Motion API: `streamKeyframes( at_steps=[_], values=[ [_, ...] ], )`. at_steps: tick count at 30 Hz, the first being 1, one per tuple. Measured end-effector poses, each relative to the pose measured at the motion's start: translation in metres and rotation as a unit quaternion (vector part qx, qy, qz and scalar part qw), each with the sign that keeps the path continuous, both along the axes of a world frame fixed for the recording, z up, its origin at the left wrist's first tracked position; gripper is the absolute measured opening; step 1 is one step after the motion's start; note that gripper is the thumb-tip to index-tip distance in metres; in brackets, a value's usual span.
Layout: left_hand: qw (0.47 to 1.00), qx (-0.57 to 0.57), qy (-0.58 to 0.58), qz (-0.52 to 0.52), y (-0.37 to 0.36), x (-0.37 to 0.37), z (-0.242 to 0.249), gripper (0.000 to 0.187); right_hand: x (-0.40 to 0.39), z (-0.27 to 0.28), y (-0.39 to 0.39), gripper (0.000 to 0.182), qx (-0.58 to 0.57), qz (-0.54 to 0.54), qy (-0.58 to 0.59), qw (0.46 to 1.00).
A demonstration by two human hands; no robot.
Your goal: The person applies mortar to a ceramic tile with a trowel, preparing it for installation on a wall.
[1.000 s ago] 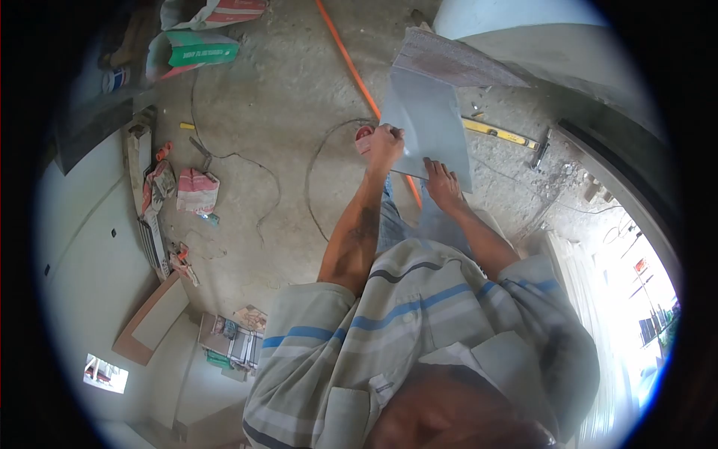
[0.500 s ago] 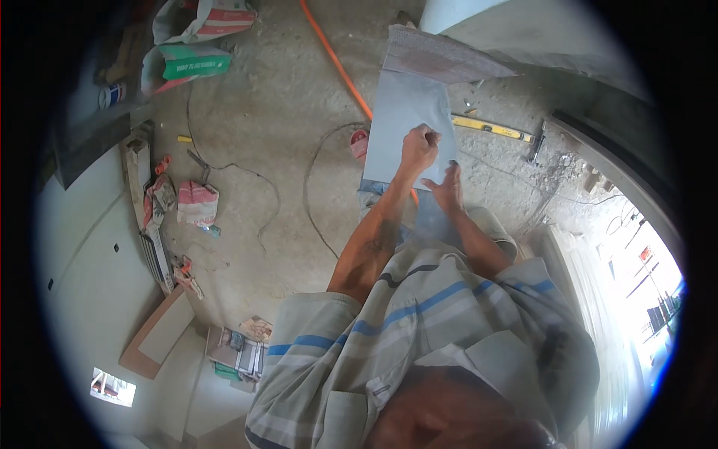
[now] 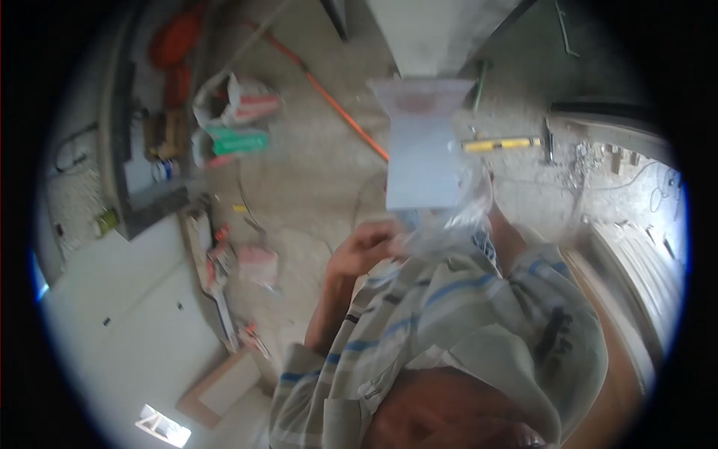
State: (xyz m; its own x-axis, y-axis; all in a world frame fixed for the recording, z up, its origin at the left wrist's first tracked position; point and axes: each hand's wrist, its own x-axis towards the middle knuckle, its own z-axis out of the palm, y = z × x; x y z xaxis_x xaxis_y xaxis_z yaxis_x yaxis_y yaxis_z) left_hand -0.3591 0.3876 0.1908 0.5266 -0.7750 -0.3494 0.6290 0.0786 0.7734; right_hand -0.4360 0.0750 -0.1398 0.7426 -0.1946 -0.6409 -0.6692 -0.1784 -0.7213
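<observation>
A flat grey panel (image 3: 422, 161) lies in front of my body, with a flared pale piece (image 3: 422, 91) at its far end. Crumpled clear plastic film (image 3: 460, 217) crosses the panel's near right corner. My left hand (image 3: 366, 247) is at the near left, its fingers closed on the left end of the film, blurred by motion. Beyond the film, by the panel's right edge, is my right hand (image 3: 488, 196). Film and blur hide most of its fingers, so its grip cannot be made out.
A yellow spirit level (image 3: 501, 144) lies on the floor to the right, near a dark tool (image 3: 550, 142). An orange hose (image 3: 340, 112) runs up to the left. Printed bags (image 3: 243, 141) stand at the upper left. A white pillar-like form (image 3: 422, 37) rises beyond the panel.
My left hand has moved from above the panel down to its near left. Clear plastic film now shows between my hands. My right hand has shifted right, and the view has tilted upward.
</observation>
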Motion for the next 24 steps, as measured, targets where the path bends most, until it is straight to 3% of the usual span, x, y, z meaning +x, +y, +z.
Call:
streamKeyframes(
  at_steps=[1,2,4,5,7,8,9,10,11,13,15,17,18,19,20,22,23,24],
  values=[
    [0.996,0.022,0.068,0.052,0.045,-0.042,-0.038,0.026,0.012,0.007,0.007,0.061,0.069,-0.019,-0.022,0.997],
    [0.989,0.133,0.018,0.063,0.07,-0.049,-0.05,0.027,0.032,0.01,0.02,0.057,0.159,-0.05,-0.057,0.984],
    [0.932,0.356,-0.045,0.057,0.12,-0.064,-0.075,0.027,0.063,0.043,0.045,0.05,0.396,-0.101,-0.083,0.909],
    [0.953,0.281,0.105,0.039,0.098,-0.039,-0.051,0.018,0.071,0.068,0.053,0.047,0.505,-0.097,-0.07,0.855],
    [0.901,0.419,0.105,-0.046,0.119,-0.035,-0.071,0.017,0.095,0.146,0.055,0.042,0.594,0.03,-0.109,0.796],
    [0.871,0.468,0.116,-0.092,0.13,-0.027,-0.083,0.018,0.103,0.162,0.067,0.048,0.462,0.119,-0.218,0.851],
    [0.873,0.466,0.102,-0.099,0.137,-0.012,-0.093,0.018,0.108,0.191,0.069,0.049,0.529,0.1,-0.226,0.812],
    [0.864,0.493,0.097,-0.039,0.143,-0.001,-0.102,0.019,0.107,0.216,0.068,0.052,0.592,0.085,-0.229,0.768],
    [0.85,0.518,0.093,0.026,0.146,0.012,-0.106,0.019,0.104,0.222,0.074,0.055,0.679,0.089,-0.154,0.712],
    [0.878,0.438,0.054,0.184,0.143,0.057,-0.103,0.022,0.096,0.232,0.076,0.05,0.547,0.238,-0.343,0.726],
    [0.852,0.462,-0.154,0.193,0.119,0.117,-0.076,0.02,0.082,0.269,0.061,0.04,0.354,0.329,-0.36,0.798],
    [0.896,0.211,-0.068,0.386,0.058,0.155,-0.012,0.012,0.069,0.264,0.054,0.034,0.252,0.366,-0.302,0.843],
    [0.895,0.2,-0.073,0.392,0.029,0.159,0.024,0.012,0.062,0.23,0.064,0.03,0.088,0.369,-0.294,0.877],
    [0.914,0.163,-0.092,0.359,-0.002,0.158,0.061,0.009,0.064,0.204,0.068,0.027,-0.081,0.359,-0.284,0.886],
    [0.931,0.127,-0.113,0.323,-0.027,0.147,0.09,0.007,0.071,0.196,0.063,0.027,-0.092,0.361,-0.293,0.88],
    [0.957,0.163,-0.098,0.22,-0.057,0.108,0.12,0.003,0.088,0.185,0.053,0.019,-0.113,0.09,-0.273,0.951],
    [0.976,0.154,-0.088,0.123,-0.067,0.089,0.124,0.005,0.107,0.171,0.047,0.019,-0.116,0.088,-0.283,0.948],
    [0.986,0.147,-0.074,0.024,-0.07,0.068,0.118,0.007,0.127,0.154,0.042,0.018,0.108,-0.057,-0.308,0.944]
  ],
)
